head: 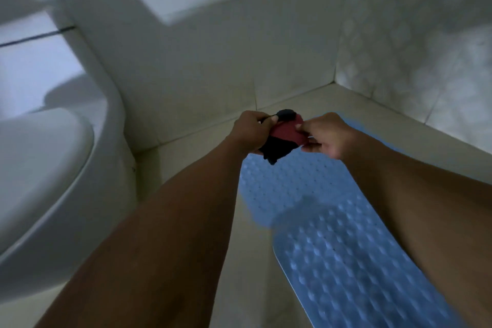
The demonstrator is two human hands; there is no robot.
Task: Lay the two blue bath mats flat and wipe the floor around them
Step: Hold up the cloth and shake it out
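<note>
Walls (213, 61) of pale tile are meeting in a corner ahead, and a white toilet (53, 154) is filling the left side. Beige floor (186, 162) is showing between the toilet and two blue bath mats, which are lying end to end along the right wall: the far mat (287, 184) is reaching toward the corner and the near mat (346, 269) is running down out of view. Both appear to be lying flat, though blur and a shadow where they meet are hiding whether they are touching or overlapping. Above the far mat, a red and black cloth (285, 133) is hanging bunched between the hands. The left hand (250, 130) is gripping it with curled fingers, and the right hand (330, 136) is pinching its red part between thumb and fingers. Judging by this, the laying step is looking done and the person is readying the cloth for wiping. Next, the cloth is probably needing to be folded into a pad, brought down to the bare floor beside the mats, and swept along their edges without lifting them.
</note>
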